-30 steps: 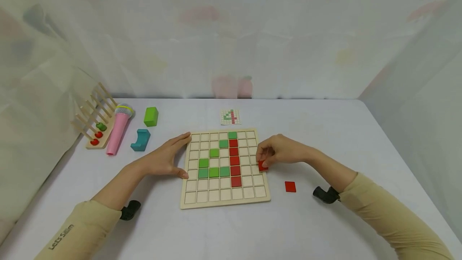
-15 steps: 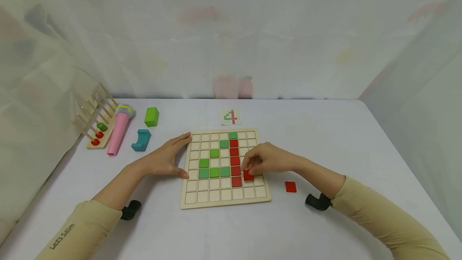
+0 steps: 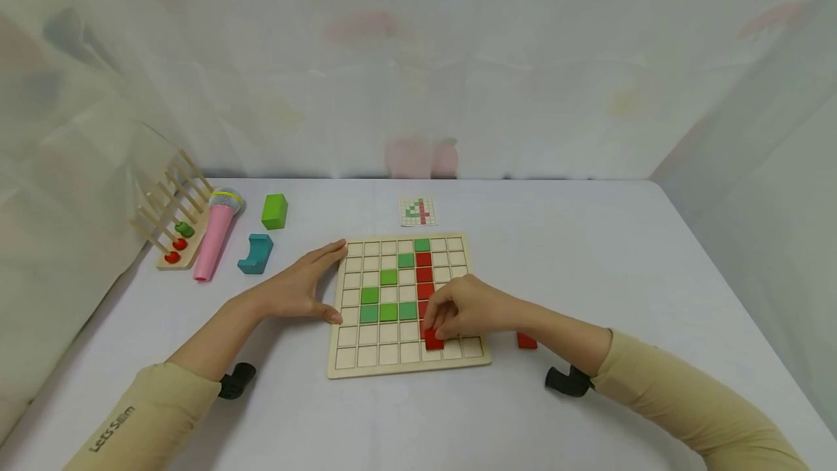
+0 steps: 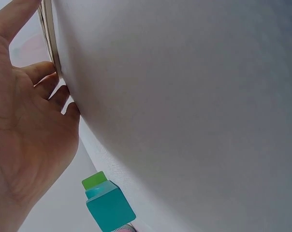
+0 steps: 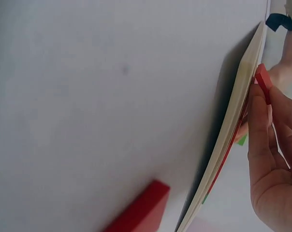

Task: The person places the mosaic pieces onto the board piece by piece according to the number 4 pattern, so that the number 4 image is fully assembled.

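Observation:
A wooden grid board [image 3: 408,368] lies flat on the white table, with green tiles [image 3: 389,277] in a stepped line and a column of red tiles [image 3: 424,275]. My left hand [image 3: 294,291] rests at the board's left edge, thumb and fingers spread along it. Between thumb and fingertips my right hand [image 3: 476,305] pinches a red square tile [image 3: 434,341] over the lower part of the red column. In the right wrist view that tile [image 5: 264,83] is tilted above the board. The hand hides several cells. Another red tile [image 3: 527,341] lies right of the board, partly covered by the forearm.
Behind the board lies a small pattern card [image 3: 418,212] with a green and red 4. To the left are a teal arch block [image 3: 256,254], a green block [image 3: 275,211], a pink toy microphone [image 3: 214,238] and a pegged wooden rack [image 3: 171,256].
My right hand has carried the red tile from the board's right edge leftward and nearer me, to the bottom of the red column. The left hand has stayed put.

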The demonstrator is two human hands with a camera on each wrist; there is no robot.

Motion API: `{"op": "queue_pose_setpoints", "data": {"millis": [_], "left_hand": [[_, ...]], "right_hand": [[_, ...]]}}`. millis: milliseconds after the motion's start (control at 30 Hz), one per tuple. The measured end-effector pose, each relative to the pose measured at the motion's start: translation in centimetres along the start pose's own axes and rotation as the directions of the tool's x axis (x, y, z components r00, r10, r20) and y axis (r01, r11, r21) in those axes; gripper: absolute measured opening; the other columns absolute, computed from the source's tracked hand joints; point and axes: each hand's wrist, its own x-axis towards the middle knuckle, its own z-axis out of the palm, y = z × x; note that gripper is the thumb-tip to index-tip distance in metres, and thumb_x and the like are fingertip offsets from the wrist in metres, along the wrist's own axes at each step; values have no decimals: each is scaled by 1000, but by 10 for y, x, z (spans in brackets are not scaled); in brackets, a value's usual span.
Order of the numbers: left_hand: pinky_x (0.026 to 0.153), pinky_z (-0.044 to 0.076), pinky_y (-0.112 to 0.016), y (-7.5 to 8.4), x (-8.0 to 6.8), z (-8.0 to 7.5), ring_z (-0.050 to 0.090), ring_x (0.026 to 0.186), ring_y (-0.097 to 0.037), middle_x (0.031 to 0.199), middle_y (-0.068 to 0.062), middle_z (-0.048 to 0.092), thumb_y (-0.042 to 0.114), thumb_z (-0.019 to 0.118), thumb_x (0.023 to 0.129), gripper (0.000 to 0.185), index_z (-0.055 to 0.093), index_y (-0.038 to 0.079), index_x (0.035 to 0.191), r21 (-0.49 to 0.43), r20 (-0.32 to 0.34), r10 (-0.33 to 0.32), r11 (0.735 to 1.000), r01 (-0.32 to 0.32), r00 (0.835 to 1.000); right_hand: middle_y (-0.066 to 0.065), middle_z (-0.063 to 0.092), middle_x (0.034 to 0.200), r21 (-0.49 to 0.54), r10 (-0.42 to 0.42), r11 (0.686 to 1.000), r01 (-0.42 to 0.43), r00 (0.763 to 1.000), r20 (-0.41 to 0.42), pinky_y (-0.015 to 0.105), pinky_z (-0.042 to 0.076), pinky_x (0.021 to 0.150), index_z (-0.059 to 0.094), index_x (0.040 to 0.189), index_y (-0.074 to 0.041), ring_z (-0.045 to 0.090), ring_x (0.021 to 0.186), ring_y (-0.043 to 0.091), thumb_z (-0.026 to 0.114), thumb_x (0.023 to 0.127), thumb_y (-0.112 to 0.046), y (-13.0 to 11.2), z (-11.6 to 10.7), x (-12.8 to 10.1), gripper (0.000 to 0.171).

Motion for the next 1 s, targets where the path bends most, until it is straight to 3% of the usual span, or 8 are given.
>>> {"op": "queue_pose_setpoints", "data": {"millis": [600,1000], "left_hand": [[121,22,-62,0,0,-1,16,153,-42,167,-17,14,61,84,64,126,22,1,156,0,1,-4,1000,4,1000],[121,22,-61,2,-1,-1,16,153,-42,167,-16,14,61,84,64,126,22,2,156,3,2,-13,1000,13,1000]], "right_hand": [[-6,73,76,-125,-56,991,48,997,-58,16,54,64,76,82,-14,60,64,-3,79,82,-10,-11,15,-6,4],[-4,75,75,-145,-78,987,67,994,-73,14,53,62,78,81,-12,59,62,-6,80,80,-7,-11,17,-5,5]]}}
